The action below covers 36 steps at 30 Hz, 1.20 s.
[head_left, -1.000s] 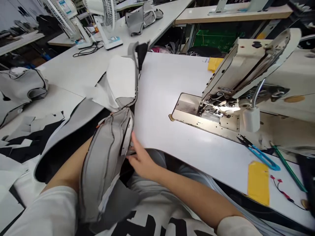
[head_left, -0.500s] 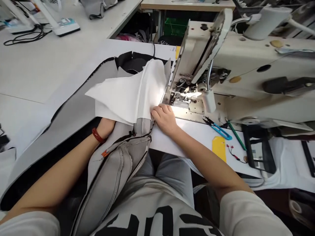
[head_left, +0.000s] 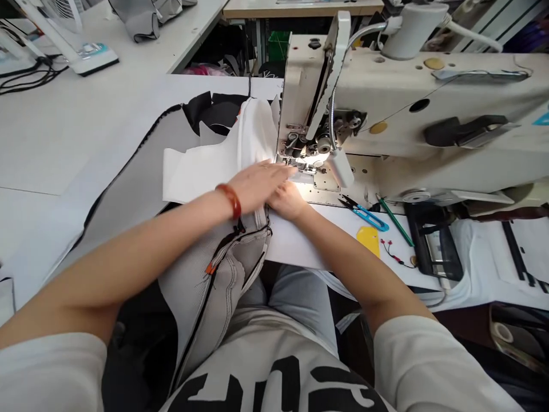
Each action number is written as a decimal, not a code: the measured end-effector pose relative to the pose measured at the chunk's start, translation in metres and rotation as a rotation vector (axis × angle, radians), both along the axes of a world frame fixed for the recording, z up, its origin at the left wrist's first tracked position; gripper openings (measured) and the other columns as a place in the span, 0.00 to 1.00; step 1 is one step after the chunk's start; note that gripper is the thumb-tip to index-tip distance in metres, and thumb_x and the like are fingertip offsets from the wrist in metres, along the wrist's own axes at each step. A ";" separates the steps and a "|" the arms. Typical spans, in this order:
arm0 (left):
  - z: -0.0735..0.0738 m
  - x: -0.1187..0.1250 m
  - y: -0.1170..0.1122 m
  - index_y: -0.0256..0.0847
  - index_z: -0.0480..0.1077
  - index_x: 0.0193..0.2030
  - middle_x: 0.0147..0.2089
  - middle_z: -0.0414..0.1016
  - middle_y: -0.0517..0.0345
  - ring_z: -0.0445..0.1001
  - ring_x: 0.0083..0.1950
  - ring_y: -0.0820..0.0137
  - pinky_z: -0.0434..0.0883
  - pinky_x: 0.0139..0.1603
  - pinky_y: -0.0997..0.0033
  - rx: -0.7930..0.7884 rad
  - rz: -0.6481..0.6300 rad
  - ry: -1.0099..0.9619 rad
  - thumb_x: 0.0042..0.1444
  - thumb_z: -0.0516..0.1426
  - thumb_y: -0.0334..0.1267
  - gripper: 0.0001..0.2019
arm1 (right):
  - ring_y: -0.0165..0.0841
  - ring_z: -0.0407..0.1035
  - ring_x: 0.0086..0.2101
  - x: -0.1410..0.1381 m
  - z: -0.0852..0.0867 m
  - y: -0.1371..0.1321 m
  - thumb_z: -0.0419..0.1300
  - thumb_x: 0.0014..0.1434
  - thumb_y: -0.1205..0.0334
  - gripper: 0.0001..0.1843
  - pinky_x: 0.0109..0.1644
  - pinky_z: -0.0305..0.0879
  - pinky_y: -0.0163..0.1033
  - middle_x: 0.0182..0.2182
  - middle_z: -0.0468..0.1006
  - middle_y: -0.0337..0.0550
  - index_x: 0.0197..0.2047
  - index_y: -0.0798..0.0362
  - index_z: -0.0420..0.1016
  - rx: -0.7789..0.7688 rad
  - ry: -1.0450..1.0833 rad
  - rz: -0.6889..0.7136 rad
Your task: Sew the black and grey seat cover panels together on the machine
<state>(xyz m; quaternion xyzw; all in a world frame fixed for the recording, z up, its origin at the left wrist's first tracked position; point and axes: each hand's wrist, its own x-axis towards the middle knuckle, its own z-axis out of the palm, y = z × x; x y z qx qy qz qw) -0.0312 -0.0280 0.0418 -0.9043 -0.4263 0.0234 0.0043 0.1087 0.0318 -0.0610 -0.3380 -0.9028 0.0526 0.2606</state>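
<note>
My left hand (head_left: 257,184), with a red bracelet (head_left: 231,199) at its wrist, lies flat across the white fabric panel (head_left: 199,169), fingers stretched toward the needle area. Partly beneath it, my right hand (head_left: 289,201) has its fingers curled on the fabric edge beside the presser foot (head_left: 309,170); its fingertips are hidden. The white panel lies over a large grey mesh fabric piece (head_left: 143,157) with black edging, which hangs down toward my lap. A zipper with an orange tab (head_left: 210,268) shows on it. The sewing machine (head_left: 295,71) stands right of the fabric, its lamp lit.
Right of my right hand lie blue thread snips (head_left: 369,218), a green pencil (head_left: 397,222), a yellow card (head_left: 368,240) and a black-framed tray (head_left: 433,243). A small fan (head_left: 92,57) stands on the white table (head_left: 38,149) at the far left, near cables.
My left hand has come from under the white panel and moved right, onto its top beside my right hand. The panel's left part now lies flatter. The view has shifted slightly right.
</note>
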 end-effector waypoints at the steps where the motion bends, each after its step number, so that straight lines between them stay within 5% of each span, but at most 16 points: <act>1: -0.016 -0.001 0.019 0.40 0.68 0.61 0.57 0.76 0.52 0.74 0.58 0.62 0.67 0.58 0.59 -0.051 -0.004 0.051 0.58 0.48 0.25 0.25 | 0.37 0.70 0.36 0.008 0.002 -0.010 0.50 0.65 0.72 0.14 0.37 0.63 0.40 0.34 0.80 0.49 0.35 0.54 0.77 -0.034 -0.037 -0.040; 5: -0.070 -0.027 0.051 0.45 0.71 0.59 0.64 0.70 0.57 0.70 0.60 0.59 0.64 0.57 0.53 -0.044 -0.004 0.077 0.59 0.48 0.26 0.24 | 0.34 0.71 0.30 0.044 0.000 -0.109 0.51 0.68 0.64 0.14 0.33 0.61 0.37 0.29 0.79 0.46 0.38 0.56 0.77 -0.419 0.043 -0.135; 9: -0.081 -0.028 0.061 0.47 0.72 0.56 0.60 0.75 0.57 0.71 0.59 0.60 0.63 0.56 0.55 -0.005 0.054 0.021 0.57 0.50 0.25 0.23 | 0.30 0.71 0.29 0.031 -0.029 -0.210 0.57 0.65 0.49 0.17 0.35 0.65 0.34 0.29 0.80 0.40 0.42 0.54 0.77 -1.122 0.395 0.021; 11: -0.082 -0.019 0.079 0.45 0.73 0.52 0.53 0.78 0.55 0.73 0.56 0.60 0.63 0.55 0.56 0.023 0.095 -0.018 0.58 0.50 0.28 0.19 | 0.32 0.72 0.32 0.006 -0.042 -0.223 0.62 0.57 0.41 0.23 0.39 0.68 0.36 0.32 0.79 0.40 0.41 0.53 0.76 -1.315 0.700 -0.004; 14: -0.086 -0.007 0.116 0.41 0.75 0.48 0.47 0.80 0.52 0.75 0.51 0.60 0.65 0.53 0.58 0.072 0.087 -0.060 0.57 0.51 0.29 0.16 | 0.33 0.70 0.34 -0.023 -0.042 -0.209 0.66 0.50 0.36 0.27 0.42 0.69 0.39 0.32 0.77 0.40 0.37 0.52 0.73 -1.463 1.154 -0.069; 18: -0.093 0.002 0.137 0.37 0.77 0.45 0.44 0.80 0.48 0.77 0.48 0.59 0.68 0.50 0.59 0.087 0.081 -0.063 0.55 0.51 0.28 0.17 | 0.31 0.68 0.33 -0.019 -0.025 -0.196 0.69 0.47 0.39 0.26 0.42 0.67 0.37 0.31 0.75 0.38 0.35 0.51 0.71 -1.505 1.342 -0.088; 24: -0.092 0.005 0.099 0.37 0.77 0.43 0.52 0.78 0.46 0.74 0.56 0.55 0.68 0.54 0.53 0.091 -0.025 -0.085 0.58 0.48 0.29 0.16 | 0.26 0.58 0.25 0.003 -0.021 -0.226 0.64 0.53 0.48 0.18 0.28 0.56 0.32 0.22 0.64 0.33 0.26 0.52 0.63 -1.401 1.121 -0.148; 28: -0.080 -0.008 0.106 0.41 0.76 0.47 0.54 0.78 0.50 0.73 0.58 0.59 0.67 0.56 0.57 -0.136 -0.181 -0.174 0.62 0.48 0.37 0.16 | 0.22 0.51 0.21 -0.008 0.032 -0.198 0.59 0.56 0.58 0.18 0.26 0.47 0.30 0.18 0.54 0.29 0.21 0.51 0.55 -1.007 0.915 -0.062; 30: -0.074 -0.016 0.115 0.40 0.75 0.49 0.53 0.79 0.51 0.75 0.54 0.62 0.69 0.54 0.62 -0.246 -0.179 -0.238 0.63 0.49 0.43 0.17 | 0.21 0.50 0.21 -0.021 0.062 -0.178 0.59 0.58 0.57 0.21 0.26 0.45 0.30 0.18 0.53 0.29 0.22 0.51 0.52 -0.874 0.832 -0.037; 32: -0.072 -0.021 0.121 0.40 0.74 0.51 0.53 0.79 0.52 0.77 0.52 0.64 0.70 0.52 0.66 -0.269 -0.144 -0.278 0.64 0.48 0.47 0.20 | 0.22 0.50 0.21 -0.035 0.075 -0.167 0.61 0.60 0.56 0.23 0.26 0.44 0.31 0.19 0.54 0.29 0.23 0.51 0.50 -0.819 0.728 -0.045; 34: -0.075 -0.022 0.120 0.42 0.74 0.51 0.54 0.78 0.53 0.76 0.54 0.65 0.69 0.54 0.66 -0.249 -0.144 -0.277 0.65 0.46 0.45 0.20 | 0.23 0.51 0.22 -0.043 0.060 -0.171 0.62 0.59 0.55 0.23 0.27 0.45 0.31 0.19 0.54 0.29 0.22 0.50 0.51 -0.816 0.677 -0.033; 36: -0.081 -0.020 0.114 0.44 0.75 0.50 0.56 0.78 0.55 0.74 0.57 0.64 0.66 0.57 0.62 -0.183 -0.154 -0.242 0.64 0.45 0.40 0.19 | 0.24 0.53 0.22 -0.044 0.022 -0.187 0.61 0.58 0.55 0.21 0.27 0.47 0.31 0.18 0.56 0.30 0.21 0.51 0.54 -0.884 0.723 0.008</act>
